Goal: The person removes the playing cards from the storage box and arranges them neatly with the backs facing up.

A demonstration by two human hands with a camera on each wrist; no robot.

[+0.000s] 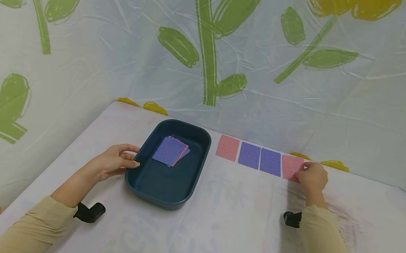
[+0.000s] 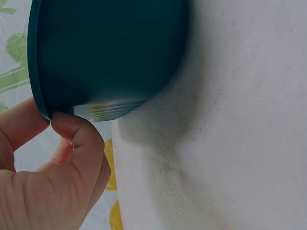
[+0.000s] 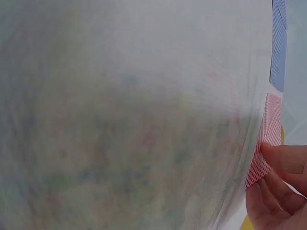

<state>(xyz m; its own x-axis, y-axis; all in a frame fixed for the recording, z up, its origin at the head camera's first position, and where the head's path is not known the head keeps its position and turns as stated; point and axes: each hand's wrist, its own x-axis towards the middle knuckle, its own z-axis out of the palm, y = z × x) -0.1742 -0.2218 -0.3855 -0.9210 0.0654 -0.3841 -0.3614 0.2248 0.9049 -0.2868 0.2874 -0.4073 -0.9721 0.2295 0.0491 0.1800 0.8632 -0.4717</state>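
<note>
My left hand (image 1: 116,161) pinches the left rim of a dark teal plastic tray (image 1: 164,191), thumb on one side and fingertips on the other. In the tray lies a loose pile of playing cards (image 1: 168,151), a blue-backed one on top and red edges showing beneath. Along the table's far edge runs a row of face-down cards: a red-backed card (image 1: 227,147), two blue-backed cards (image 1: 249,156), and another red-backed card (image 1: 290,166) at the right end. My right hand (image 1: 313,178) holds this last card by its right side, thumb on its back in the right wrist view.
The table (image 1: 224,237) has a whitish cover with faint smudges. Right behind the row rises a white sheet (image 1: 254,108) printed with green leaves and yellow flowers, which also hangs at the left. Black wrist mounts (image 1: 91,212) stick out from both sleeves.
</note>
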